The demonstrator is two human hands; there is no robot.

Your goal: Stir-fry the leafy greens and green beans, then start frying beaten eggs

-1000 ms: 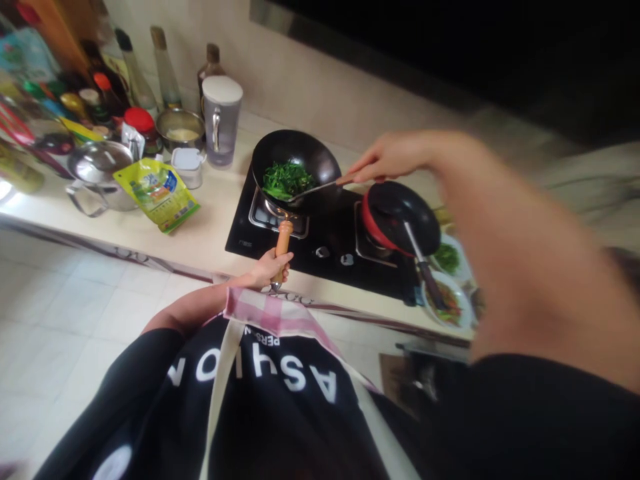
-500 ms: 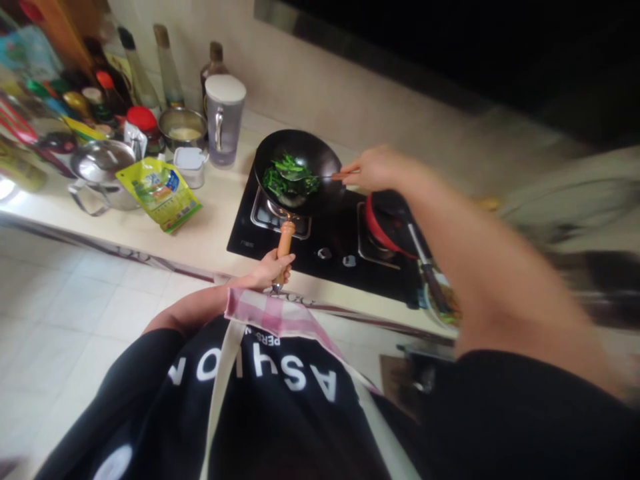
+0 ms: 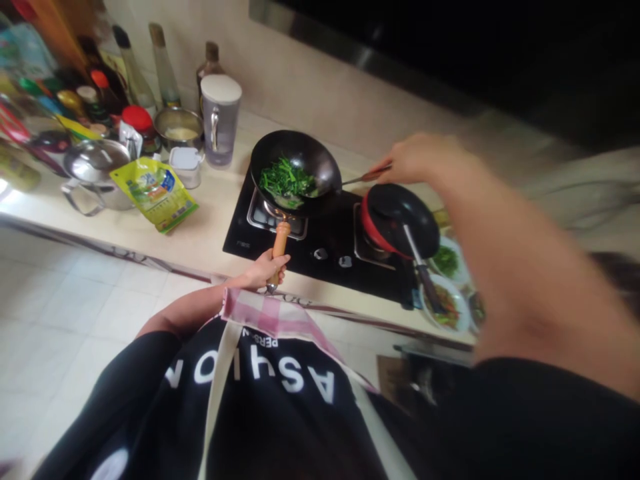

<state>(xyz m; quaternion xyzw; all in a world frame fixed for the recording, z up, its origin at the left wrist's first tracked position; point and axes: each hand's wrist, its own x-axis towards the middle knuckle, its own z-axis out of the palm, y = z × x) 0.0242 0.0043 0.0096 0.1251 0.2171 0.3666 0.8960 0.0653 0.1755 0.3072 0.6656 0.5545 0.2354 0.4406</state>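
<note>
My left hand is closed round the wooden handle of a black wok on the left burner. Chopped green leafy vegetables lie in the wok. Up at the right, my right hand grips the wooden handle of a spatula or ladle. Its metal shaft lies across the wok's right rim, and its head is hidden behind that side of the wok, so I cannot tell which it is.
A red pan with another utensil across it sits on the right burner. Bowls of food stand at the right. Left of the stove are a yellow pouch, a pitcher, a metal pot and several bottles.
My right hand has moved right, drawing the utensil's head away from the greens towards the wok's right rim. My left hand keeps its hold on the wok handle.
</note>
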